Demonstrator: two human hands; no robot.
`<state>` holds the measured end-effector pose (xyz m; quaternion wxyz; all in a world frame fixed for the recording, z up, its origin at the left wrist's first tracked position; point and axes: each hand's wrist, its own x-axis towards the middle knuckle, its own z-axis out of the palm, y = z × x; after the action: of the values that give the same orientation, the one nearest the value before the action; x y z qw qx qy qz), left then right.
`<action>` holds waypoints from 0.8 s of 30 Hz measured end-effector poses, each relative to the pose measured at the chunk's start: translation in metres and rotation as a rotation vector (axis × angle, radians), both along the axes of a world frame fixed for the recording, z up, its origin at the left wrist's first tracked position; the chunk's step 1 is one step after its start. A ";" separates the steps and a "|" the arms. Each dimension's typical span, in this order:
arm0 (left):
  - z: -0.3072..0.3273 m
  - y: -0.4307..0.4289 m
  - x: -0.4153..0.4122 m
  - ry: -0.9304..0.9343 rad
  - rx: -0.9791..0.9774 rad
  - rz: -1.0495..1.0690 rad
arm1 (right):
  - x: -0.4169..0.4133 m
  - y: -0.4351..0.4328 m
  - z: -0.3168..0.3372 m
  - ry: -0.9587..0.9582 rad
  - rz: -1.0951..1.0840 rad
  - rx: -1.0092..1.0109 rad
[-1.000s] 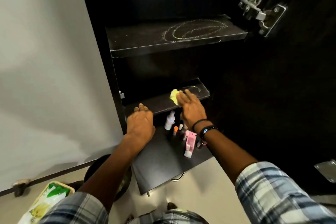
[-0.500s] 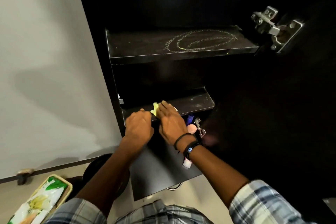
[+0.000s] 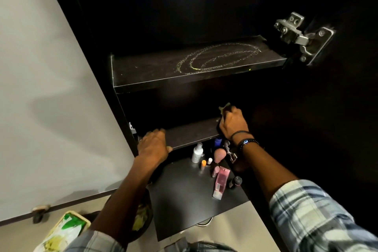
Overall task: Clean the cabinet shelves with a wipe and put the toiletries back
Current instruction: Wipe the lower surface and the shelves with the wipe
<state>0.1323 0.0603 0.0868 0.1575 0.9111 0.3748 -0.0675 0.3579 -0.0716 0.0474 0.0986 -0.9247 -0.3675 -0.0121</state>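
Note:
My right hand [image 3: 232, 122] grips a yellow wipe [image 3: 224, 108] at the right end of the middle shelf [image 3: 190, 134] of a dark cabinet; only a corner of the wipe shows above my fingers. My left hand [image 3: 153, 145] rests on that shelf's front left edge, thumb under the lip. The upper shelf [image 3: 155, 69] carries oval rings of pale dust. On the bottom shelf [image 3: 184, 188] stand several toiletries: a white bottle [image 3: 197, 152], a pink tube [image 3: 220, 182], a pink sponge [image 3: 219, 154] and small vials.
A metal hinge [image 3: 302, 36] sticks out at the upper right, on the open door. A pale wall [image 3: 51, 98] fills the left. On the floor lie a green-and-white wipe packet [image 3: 65, 229] and a dark bin [image 3: 143, 217] holding used yellow wipes.
My right hand has swept the wipe from the shelf's left end, beside my left hand, to its right end. My left hand has stayed on the shelf edge.

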 end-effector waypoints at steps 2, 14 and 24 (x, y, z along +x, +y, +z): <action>0.001 0.001 0.001 -0.010 -0.003 0.007 | -0.020 0.006 -0.001 0.019 0.061 0.078; -0.006 0.003 0.000 -0.026 0.012 -0.009 | -0.097 -0.004 -0.002 0.172 0.441 0.208; -0.006 0.002 0.001 -0.017 0.024 -0.001 | -0.039 0.003 0.001 0.100 0.102 0.222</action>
<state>0.1328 0.0622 0.0813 0.1498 0.9137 0.3736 -0.0554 0.3191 -0.0685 0.0488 0.2191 -0.8877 -0.4049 -0.0016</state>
